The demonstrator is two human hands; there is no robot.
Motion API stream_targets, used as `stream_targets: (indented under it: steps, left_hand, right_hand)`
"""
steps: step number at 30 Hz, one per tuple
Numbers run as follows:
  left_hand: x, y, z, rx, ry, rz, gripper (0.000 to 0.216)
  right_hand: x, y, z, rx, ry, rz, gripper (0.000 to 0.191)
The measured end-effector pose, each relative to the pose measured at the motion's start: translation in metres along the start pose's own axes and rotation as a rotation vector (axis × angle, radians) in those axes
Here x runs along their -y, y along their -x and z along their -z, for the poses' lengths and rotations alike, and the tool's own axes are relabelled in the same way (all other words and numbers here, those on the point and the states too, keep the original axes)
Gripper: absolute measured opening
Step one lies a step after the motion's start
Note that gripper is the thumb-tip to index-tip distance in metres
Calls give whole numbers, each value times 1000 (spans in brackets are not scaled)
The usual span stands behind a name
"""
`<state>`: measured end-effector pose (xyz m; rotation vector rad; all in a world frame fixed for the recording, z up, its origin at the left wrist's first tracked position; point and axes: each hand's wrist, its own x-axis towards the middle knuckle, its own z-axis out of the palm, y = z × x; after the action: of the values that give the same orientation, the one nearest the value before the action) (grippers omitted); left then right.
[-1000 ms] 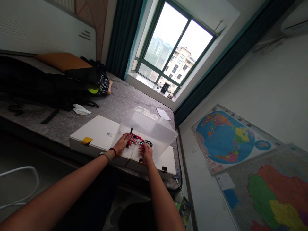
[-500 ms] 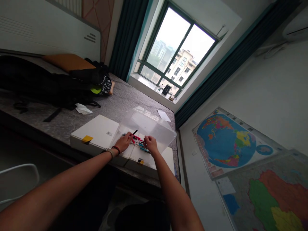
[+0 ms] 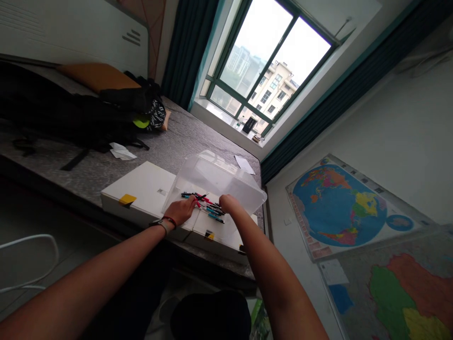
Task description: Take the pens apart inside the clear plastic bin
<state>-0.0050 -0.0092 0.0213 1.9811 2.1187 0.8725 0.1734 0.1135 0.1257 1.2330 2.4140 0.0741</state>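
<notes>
My left hand [image 3: 181, 211], with bands at the wrist, is closed at the left of a pile of pens. A black pen [image 3: 203, 197] sticks out from its fingertips, pointing right. The loose pens [image 3: 215, 211], several of them black, red and teal, lie in a clear plastic box [image 3: 244, 190] whose see-through wall rises behind them. Over the right side of the pile my right hand [image 3: 229, 204] is curled, knuckles up; its fingertips are hidden, and I cannot make out what they hold.
White boxes [image 3: 139, 182] with yellow-black tabs lie under and beside the clear box, on a grey mattress [image 3: 177, 137]. A crumpled tissue [image 3: 122, 151], a black bag [image 3: 63, 113] and a white paper [image 3: 244, 164] lie further off. The map wall [image 3: 336, 208] stands at right.
My right hand has turned over and its fingers have gone down out of sight at the pile. My left hand has lowered slightly, its black pen now lying flatter. The view has shifted a little.
</notes>
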Motion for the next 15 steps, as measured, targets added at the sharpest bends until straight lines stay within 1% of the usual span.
stream_targets:
  steps: [4,9,15]
  left_hand:
    - [0,1,1,6,-11,10,51]
    - [-2,2,2,18,-5,11,51]
    - [-1,2,1,9,8,17,51]
  right_hand:
    - [-5,-2,2,1,9,-37,29]
    - [-5,0,-4,-52,-9,-19,36]
    - [9,4,-16,-139,10,0,28]
